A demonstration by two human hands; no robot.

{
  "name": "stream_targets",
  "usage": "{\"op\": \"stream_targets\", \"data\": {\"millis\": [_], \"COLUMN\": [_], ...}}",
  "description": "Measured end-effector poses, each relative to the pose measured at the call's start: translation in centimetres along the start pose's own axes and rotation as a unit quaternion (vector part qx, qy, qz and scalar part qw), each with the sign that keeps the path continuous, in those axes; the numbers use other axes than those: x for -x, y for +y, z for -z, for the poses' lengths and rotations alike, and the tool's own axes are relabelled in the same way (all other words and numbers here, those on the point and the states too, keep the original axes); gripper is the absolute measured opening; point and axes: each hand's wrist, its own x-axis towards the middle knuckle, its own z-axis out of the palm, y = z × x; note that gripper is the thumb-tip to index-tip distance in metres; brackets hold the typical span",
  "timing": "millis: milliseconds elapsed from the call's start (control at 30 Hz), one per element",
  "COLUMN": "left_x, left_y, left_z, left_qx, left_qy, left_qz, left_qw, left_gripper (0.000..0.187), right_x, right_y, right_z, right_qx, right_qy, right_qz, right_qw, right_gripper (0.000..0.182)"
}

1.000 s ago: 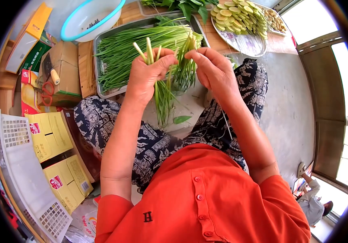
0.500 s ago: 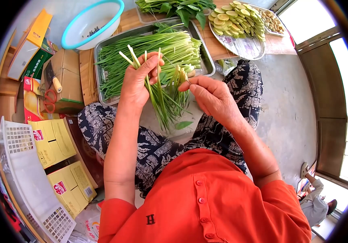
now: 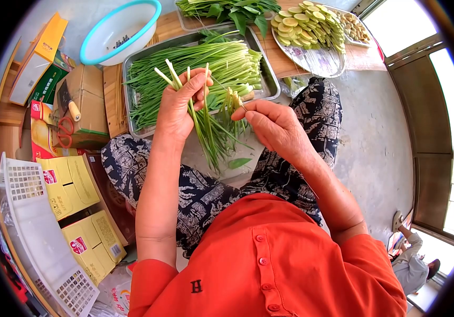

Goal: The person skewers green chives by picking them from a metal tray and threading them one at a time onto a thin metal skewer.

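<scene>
My left hand [image 3: 177,111] is closed around a few garlic chives [image 3: 200,124], their pale ends up and green leaves trailing down. My right hand [image 3: 274,127] pinches the end of a thin skewer [image 3: 218,83], which slants up toward my left fingers. Folded chives [image 3: 232,100] bunch along it beside my right fingertips. Behind both hands, a metal tray [image 3: 275,87] holds a thick layer of chives [image 3: 185,63]. One loose green leaf [image 3: 239,163] lies below the hanging chives.
A blue-rimmed basin [image 3: 95,50] stands back left, near a cardboard box with a knife [image 3: 68,100] and red scissors [image 3: 65,132]. Skewered green slices [image 3: 303,24] lie on a plate at back right. A white basket [image 3: 37,227] is at left; another person [image 3: 412,264] shows far right.
My right hand has shifted very slightly left, with the bunched chives still beside its fingertips. The left hand keeps nearly the same place and hold.
</scene>
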Motion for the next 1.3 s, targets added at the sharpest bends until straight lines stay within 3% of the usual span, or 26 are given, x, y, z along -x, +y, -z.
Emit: {"op": "stream_targets", "data": {"millis": [1300], "left_x": [0.33], "left_y": [0.31], "left_z": [0.11], "left_qx": [-0.056], "left_qy": [-0.013], "left_qz": [0.026], "left_qw": [0.998], "left_gripper": [0.024], "right_x": [-0.33], "right_y": [-0.41], "right_z": [0.19], "right_qx": [0.003], "right_qy": [-0.013], "right_qz": [-0.007], "right_qw": [1.0], "right_gripper": [0.022]}}
